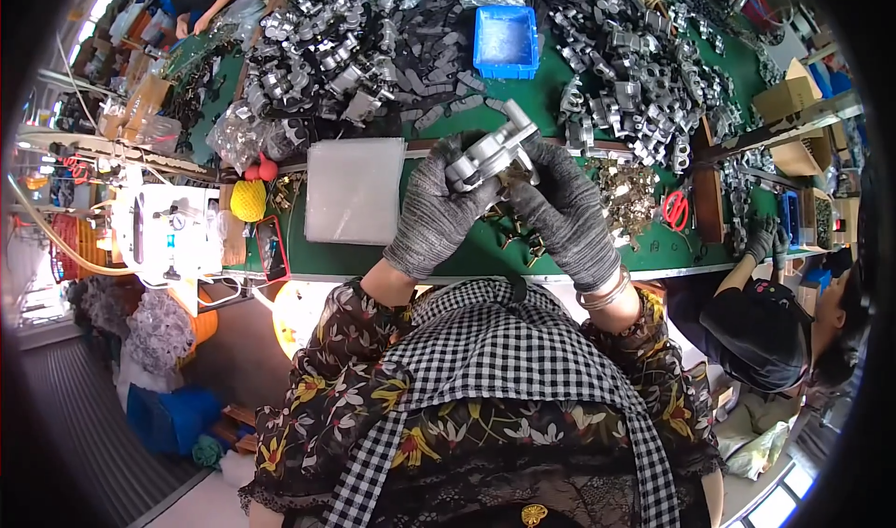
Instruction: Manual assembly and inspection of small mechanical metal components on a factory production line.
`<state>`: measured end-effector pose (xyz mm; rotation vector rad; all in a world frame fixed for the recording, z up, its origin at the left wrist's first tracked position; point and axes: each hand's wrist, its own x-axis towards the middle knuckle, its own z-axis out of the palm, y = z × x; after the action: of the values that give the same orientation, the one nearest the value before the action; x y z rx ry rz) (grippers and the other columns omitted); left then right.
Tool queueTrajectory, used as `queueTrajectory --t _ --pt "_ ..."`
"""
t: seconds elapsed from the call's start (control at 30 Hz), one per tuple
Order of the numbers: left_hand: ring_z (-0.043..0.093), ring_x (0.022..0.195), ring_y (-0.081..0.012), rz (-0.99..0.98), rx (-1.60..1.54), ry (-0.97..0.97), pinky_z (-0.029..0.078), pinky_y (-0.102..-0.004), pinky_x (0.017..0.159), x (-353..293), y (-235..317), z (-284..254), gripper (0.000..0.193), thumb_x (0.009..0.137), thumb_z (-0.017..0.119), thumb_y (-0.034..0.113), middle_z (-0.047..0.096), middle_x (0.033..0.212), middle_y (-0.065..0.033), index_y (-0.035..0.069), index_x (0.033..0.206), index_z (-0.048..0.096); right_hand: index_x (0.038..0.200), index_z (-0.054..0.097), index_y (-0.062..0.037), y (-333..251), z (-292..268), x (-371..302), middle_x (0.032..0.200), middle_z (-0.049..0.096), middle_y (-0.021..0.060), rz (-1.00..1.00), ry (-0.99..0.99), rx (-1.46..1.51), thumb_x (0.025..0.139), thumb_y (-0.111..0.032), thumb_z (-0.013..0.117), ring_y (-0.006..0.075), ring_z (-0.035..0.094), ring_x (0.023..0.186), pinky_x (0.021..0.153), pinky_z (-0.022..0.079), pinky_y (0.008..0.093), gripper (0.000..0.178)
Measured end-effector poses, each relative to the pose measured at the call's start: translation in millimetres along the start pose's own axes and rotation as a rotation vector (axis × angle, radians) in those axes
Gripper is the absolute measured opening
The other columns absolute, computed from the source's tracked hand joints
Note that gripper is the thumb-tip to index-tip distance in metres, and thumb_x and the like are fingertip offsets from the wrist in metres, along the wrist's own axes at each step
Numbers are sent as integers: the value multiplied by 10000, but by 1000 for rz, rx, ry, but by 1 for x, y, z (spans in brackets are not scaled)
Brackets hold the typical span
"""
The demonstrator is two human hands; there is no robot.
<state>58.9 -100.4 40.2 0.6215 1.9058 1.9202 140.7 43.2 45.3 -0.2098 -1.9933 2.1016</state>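
Observation:
A shiny silver metal casting (490, 157), with rounded lobes and a short cylindrical arm, is held up over the near edge of the green table. My left hand (437, 201), in a grey knitted glove, is closed round its left end, thumb along the near side. My right hand (565, 211), gloved the same way, is closed at the casting's lower right side, its thumb and fingertips pressed together there. Whatever small piece may sit between those fingertips is hidden. Beneath the hands, small brass-coloured and dark pieces (509, 232) lie on the table.
Silver castings heap up at the far left (327, 56) and far right (635, 89), with black strips (434, 61) between. A blue bin (506, 72), white sheets (355, 192), brass clips (627, 197) and red scissors (675, 211) surround my hands. A gloved co-worker (770, 313) is at right.

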Motion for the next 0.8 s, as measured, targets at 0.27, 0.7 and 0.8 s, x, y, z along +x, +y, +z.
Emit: queueTrajectory --t 0.27,0.7,0.8 --pt "594 754 -130 104 81 12 505 -287 654 -2 -8 4 302 827 635 116 632 886 -84 13 1093 538 1237 444 13 17 -6 11 1109 570 121 -65 26 -452 813 -33 639 180 552 984 848 453 309 468" --pt "507 1085 -353 160 388 83 408 -409 949 -59 -88 -8 464 789 569 143 507 1168 -206 15 1228 490 971 470 -51 102 27 -8 810 551 17 -55 -220 42 833 -58 645 123 531 690 599 480 279 223" --pt "497 1119 -341 218 363 308 398 -403 964 -82 -182 -18 493 799 558 132 501 1190 -197 15 1266 456 950 492 -46 119 69 12 813 563 24 -61 -325 -75 830 -71 656 133 546 692 604 488 281 205"
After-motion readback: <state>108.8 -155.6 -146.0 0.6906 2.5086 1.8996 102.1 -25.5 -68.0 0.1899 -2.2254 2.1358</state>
